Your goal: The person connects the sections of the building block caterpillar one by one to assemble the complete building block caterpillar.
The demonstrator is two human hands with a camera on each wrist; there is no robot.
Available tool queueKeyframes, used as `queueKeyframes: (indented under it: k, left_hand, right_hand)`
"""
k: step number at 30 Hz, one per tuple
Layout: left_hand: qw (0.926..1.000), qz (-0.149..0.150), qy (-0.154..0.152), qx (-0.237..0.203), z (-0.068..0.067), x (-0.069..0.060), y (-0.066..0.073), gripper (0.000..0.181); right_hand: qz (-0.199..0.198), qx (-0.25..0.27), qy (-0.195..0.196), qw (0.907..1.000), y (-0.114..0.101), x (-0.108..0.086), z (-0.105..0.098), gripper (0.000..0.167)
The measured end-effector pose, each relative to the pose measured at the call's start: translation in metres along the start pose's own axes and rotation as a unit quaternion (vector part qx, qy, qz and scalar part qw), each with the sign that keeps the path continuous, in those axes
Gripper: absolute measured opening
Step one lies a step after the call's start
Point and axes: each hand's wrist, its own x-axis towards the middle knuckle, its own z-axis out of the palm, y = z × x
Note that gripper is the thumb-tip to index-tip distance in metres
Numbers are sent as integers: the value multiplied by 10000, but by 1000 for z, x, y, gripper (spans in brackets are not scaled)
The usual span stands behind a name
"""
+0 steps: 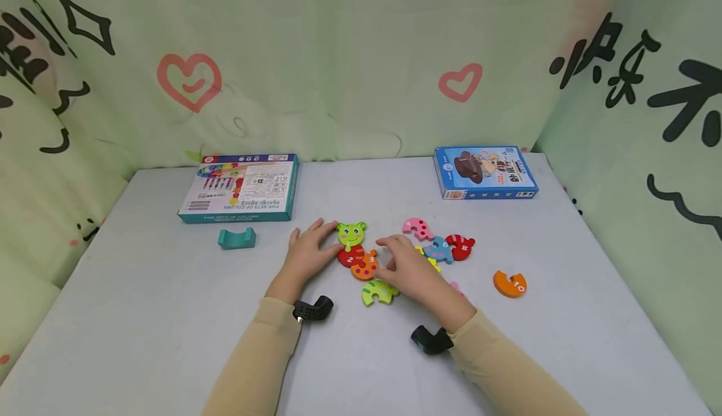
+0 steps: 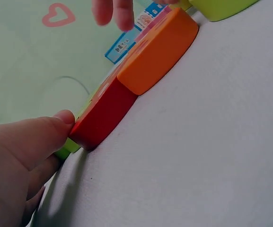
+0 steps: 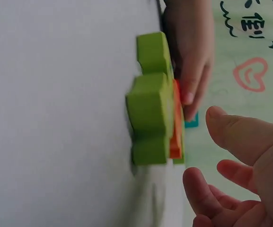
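Note:
My left hand [image 1: 306, 254] lies at the left of a row of caterpillar puzzle pieces; its thumb touches the red piece [image 2: 105, 111] marked 2. Above that piece, the fingertips rest beside the green smiling head piece [image 1: 351, 234]. An orange spotted piece [image 1: 364, 267] marked 3 joins the red one at lower right. Over the right of the row hovers my right hand [image 1: 413, 269], thumb and fingers apart and holding nothing in the right wrist view. Just below the orange piece is a green striped piece [image 1: 378, 291], partly hidden by the right hand in the head view.
Right of the row lie pink [image 1: 418, 228], blue [image 1: 438, 250], red [image 1: 460, 247] and partly covered yellow [image 1: 433, 264] pieces, with an orange piece [image 1: 510, 284] farther right. A teal block [image 1: 236, 239] sits at left. Two boxes, one teal-edged [image 1: 242, 187] and one blue [image 1: 485, 173], stand behind.

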Motion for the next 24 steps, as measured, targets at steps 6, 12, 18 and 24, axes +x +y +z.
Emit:
queueKeyframes:
  k: [6, 12, 18, 24]
  left_hand:
    - [10000, -16, 3, 21, 0, 0, 0, 56]
    - [10000, 30, 42, 13, 0, 0, -2, 56]
    - [10000, 30, 41, 11, 0, 0, -1, 56]
    - [10000, -24, 31, -2, 1, 1, 0, 55]
  right_hand:
    - [-103, -116, 304, 9994, 30, -19, -38, 62]
    - [12, -309, 433, 9986, 66, -37, -69, 64]
    - [153, -432, 476, 9978, 92, -52, -90, 67]
    - [101, -444, 391, 9982, 110, -62, -104, 66]
